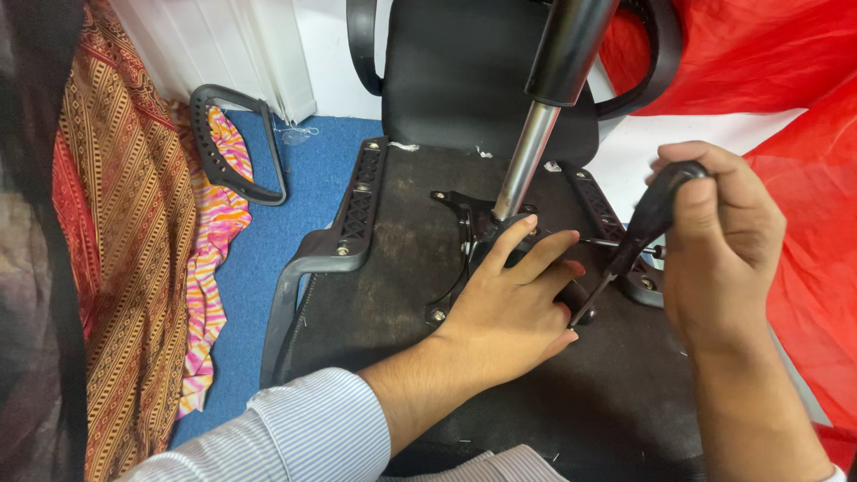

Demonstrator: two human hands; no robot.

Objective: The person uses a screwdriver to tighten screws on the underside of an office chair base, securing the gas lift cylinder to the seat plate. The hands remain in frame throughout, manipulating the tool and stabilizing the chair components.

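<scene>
Striped sleeve (303, 428) leads to the left hand (509, 295), laid open on the mechanism plate (464, 214) at mid-seat; the right hand (714, 241) grips a black lever (647, 219), best kept steady.

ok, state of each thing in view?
black office chair: upturned, seat underside facing up
chrome gas-lift cylinder: standing in the base plate
left hand: flat on the black metal base plate
right hand: closed on black-handled screwdriver
loose black plastic armrest: detached, on the blue floor
</scene>
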